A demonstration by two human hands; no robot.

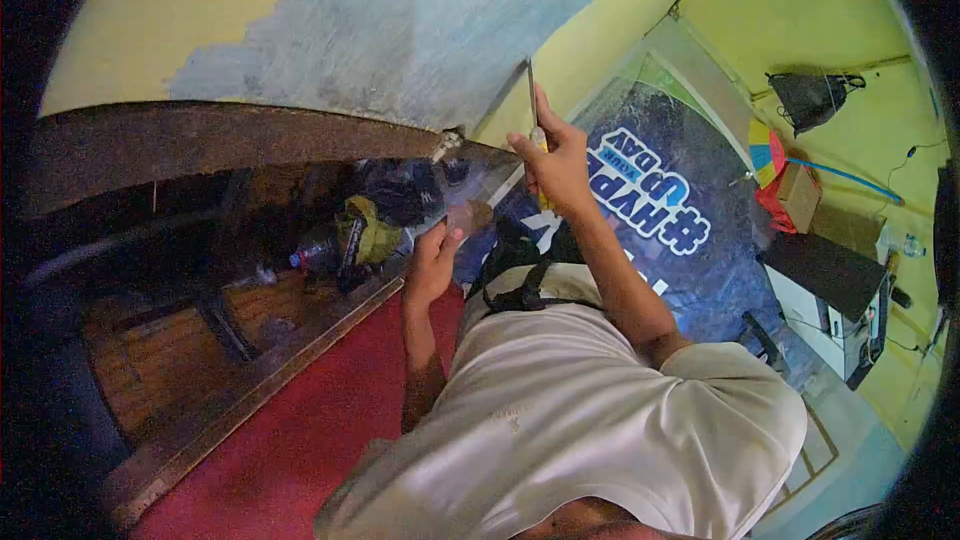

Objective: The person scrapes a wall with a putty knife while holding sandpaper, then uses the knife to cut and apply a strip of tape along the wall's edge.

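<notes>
My right hand (pixel 558 162) is closed round a hand tool with a yellow handle (pixel 544 198) and a thin dark blade (pixel 531 90). The blade points upward, and its tip meets the lower part of a yellow and grey-blue painted panel (pixel 400 35). Lower and to the left, my left hand (pixel 432 262) grips a blurred brown block-like object (pixel 472 217), whose exact kind I cannot make out. Between the hands and the panel's bottom edge is a broken, pale splintered spot (pixel 448 143). The two hands are apart.
Below the panel runs a dark wooden beam (pixel 200 135). Clothes and a yellow-green bag (pixel 372 230) lie in the dim space beneath. A red surface (pixel 290 420) is at lower left. A printed blue banner (pixel 650 180) and a white and black cabinet (pixel 825 300) are at right.
</notes>
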